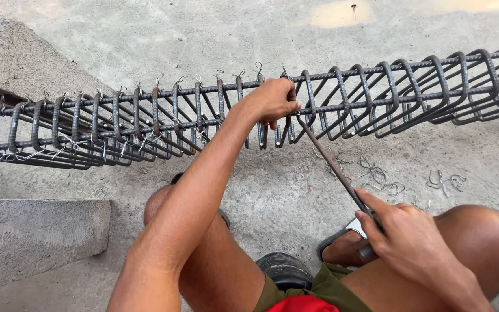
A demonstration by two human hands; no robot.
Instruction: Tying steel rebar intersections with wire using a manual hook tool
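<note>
Nearest, the right hand (412,241) is clamped on a hooked metal rod (333,166); the left hand (272,101) grips the rebar cage (145,118) on concrete floor (272,196).

**Hidden and cut-off parts**

Rebar cage (249,110) runs off both side edges, ends unseen; left hand (272,101) covers the joint it grips, any wire there hidden; right hand (411,242) hides the handle end of the long hooked tool (333,167); tool tip too small to make out; sandal (342,240) partly behind the hand; loose wire ties (411,185) on the concrete too fine to count
</note>
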